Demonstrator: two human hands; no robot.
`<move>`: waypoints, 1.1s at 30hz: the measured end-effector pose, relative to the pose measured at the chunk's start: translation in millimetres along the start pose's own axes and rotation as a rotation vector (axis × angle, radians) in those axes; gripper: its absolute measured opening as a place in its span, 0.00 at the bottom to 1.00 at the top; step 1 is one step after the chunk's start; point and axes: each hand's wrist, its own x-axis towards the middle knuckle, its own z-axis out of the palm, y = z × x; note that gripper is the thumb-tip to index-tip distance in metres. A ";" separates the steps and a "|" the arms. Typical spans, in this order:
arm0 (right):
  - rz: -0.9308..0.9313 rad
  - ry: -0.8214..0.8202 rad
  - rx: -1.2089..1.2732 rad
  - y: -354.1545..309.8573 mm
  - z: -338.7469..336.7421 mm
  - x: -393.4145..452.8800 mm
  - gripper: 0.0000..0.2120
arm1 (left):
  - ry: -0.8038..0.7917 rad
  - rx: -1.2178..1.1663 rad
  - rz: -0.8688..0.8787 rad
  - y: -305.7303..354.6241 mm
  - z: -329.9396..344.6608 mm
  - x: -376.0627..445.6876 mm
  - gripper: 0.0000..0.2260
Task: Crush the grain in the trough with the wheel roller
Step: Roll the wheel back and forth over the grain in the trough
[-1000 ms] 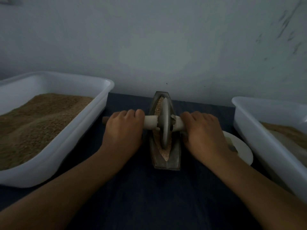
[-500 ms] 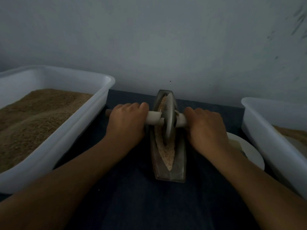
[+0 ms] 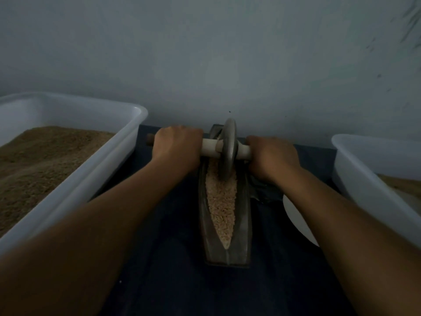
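A grain-processing workroom: tubs of husked grain (image 3: 41,160), bare plaster wall (image 3: 205,53).

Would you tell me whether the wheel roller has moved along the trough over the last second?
Yes. The wheel roller has rolled away from the person, from mid-trough to the far end of the trough, near the wall.

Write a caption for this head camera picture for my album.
Both hands, left hand and right hand, grip the wheel roller at the far end of the grain trough.
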 end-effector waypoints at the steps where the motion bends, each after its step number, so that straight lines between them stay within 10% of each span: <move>1: -0.011 0.022 0.001 -0.3 0.2 -4.2 0.11 | 0.005 -0.005 0.002 -0.3 -1.0 -3.5 0.12; 25: -0.135 0.205 0.146 -13.9 -29.1 -126.2 0.17 | 0.250 -0.018 0.146 5.5 -31.7 -107.7 0.14; 33: -0.013 0.179 -0.057 -13.3 -6.5 -60.0 0.14 | 0.041 0.035 0.024 1.2 -11.2 -49.8 0.13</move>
